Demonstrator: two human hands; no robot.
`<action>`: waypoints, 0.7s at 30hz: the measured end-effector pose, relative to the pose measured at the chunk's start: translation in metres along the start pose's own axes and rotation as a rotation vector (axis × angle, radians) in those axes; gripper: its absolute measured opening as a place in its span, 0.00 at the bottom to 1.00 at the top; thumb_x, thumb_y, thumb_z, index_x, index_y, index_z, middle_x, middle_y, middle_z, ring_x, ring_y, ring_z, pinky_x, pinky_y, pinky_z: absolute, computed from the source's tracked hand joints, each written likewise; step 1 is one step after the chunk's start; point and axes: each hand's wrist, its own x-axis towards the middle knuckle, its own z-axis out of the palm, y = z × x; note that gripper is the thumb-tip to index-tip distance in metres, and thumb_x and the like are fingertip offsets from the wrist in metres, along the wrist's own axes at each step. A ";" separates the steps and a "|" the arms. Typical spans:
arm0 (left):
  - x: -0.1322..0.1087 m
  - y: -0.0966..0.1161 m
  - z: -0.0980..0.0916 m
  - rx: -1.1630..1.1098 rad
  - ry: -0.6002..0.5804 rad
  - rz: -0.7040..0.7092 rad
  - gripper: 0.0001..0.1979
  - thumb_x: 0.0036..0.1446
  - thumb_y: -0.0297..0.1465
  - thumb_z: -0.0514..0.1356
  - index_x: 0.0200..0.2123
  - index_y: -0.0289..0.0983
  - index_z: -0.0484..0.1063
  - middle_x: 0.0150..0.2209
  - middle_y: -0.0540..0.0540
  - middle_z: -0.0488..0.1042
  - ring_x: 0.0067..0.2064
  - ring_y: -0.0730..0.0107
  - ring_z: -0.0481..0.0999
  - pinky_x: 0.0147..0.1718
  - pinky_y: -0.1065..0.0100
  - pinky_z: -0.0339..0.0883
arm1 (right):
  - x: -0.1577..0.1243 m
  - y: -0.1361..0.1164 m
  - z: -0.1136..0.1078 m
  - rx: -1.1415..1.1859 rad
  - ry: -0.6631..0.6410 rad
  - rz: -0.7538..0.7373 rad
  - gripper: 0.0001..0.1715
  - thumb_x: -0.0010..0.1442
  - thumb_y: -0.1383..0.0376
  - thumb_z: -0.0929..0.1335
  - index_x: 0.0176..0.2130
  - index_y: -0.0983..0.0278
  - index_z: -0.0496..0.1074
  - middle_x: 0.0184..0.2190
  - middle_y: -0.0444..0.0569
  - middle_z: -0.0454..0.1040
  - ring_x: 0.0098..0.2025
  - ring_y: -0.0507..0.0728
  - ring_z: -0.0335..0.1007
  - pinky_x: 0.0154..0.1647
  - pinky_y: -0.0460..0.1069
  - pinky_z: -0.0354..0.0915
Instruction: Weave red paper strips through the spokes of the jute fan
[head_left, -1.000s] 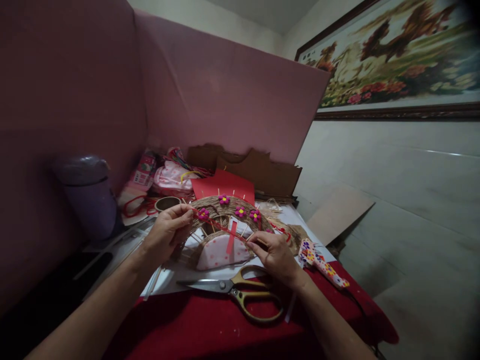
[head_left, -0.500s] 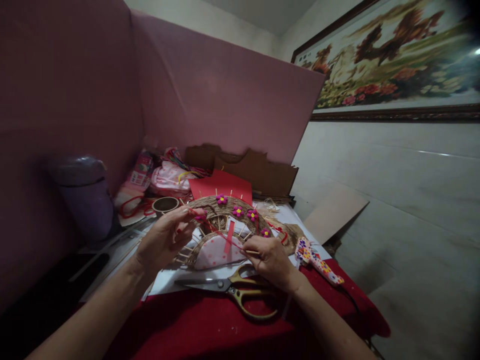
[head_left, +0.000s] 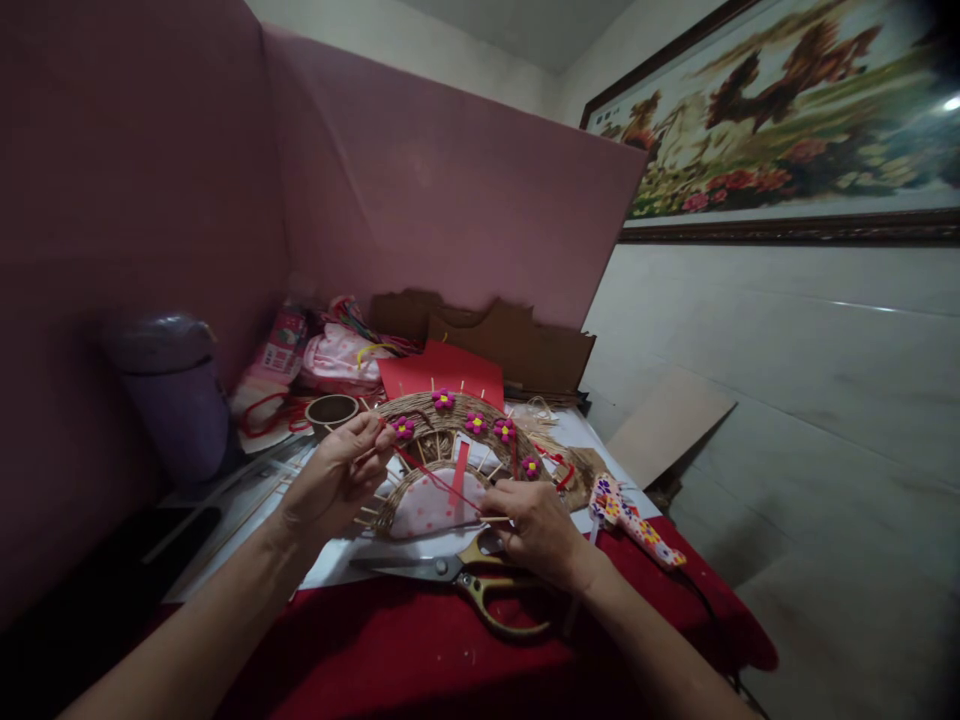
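Five magenta, yellow-centred flowers [head_left: 475,423] already on an arched brown twine weave [head_left: 450,421]; one red yarn strand [head_left: 426,469], apparently unfixed, pinched by left hand [head_left: 341,470] and right hand [head_left: 536,525].

Both bare forearms [head_left: 221,600] angle inward, the left hand [head_left: 346,462] pinching thumb to finger, the right hand [head_left: 538,525] curled.

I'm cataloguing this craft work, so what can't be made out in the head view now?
All in the head view:
Red cord: the gripped parts, hidden by the left hand and right hand.
Scissors: part of the upper handle loop, behind the right hand.
Pink packet: its print, too small and blurred to read.
Purple container: its inside, hidden by its wall.
Framed picture: its right end, cut off by the edge.
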 end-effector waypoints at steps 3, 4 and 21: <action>0.001 -0.001 0.000 0.056 0.025 0.026 0.08 0.52 0.24 0.61 0.27 0.35 0.62 0.23 0.53 0.65 0.15 0.87 0.51 0.10 0.84 0.47 | -0.001 0.000 0.001 0.018 0.001 0.007 0.06 0.49 0.73 0.67 0.29 0.63 0.72 0.25 0.45 0.72 0.28 0.52 0.67 0.28 0.45 0.53; 0.002 -0.002 0.000 0.072 0.034 0.039 0.08 0.51 0.24 0.62 0.28 0.35 0.63 0.23 0.53 0.66 0.15 0.87 0.51 0.10 0.84 0.46 | -0.002 0.000 0.002 0.016 0.003 0.010 0.06 0.49 0.73 0.67 0.29 0.63 0.72 0.25 0.45 0.72 0.28 0.52 0.68 0.28 0.45 0.53; -0.002 -0.005 0.005 0.165 -0.006 0.006 0.07 0.50 0.30 0.64 0.28 0.34 0.69 0.19 0.53 0.67 0.13 0.89 0.51 0.09 0.84 0.43 | 0.023 -0.012 -0.045 -0.007 0.357 0.196 0.12 0.61 0.66 0.63 0.41 0.61 0.75 0.36 0.49 0.70 0.36 0.54 0.68 0.37 0.47 0.62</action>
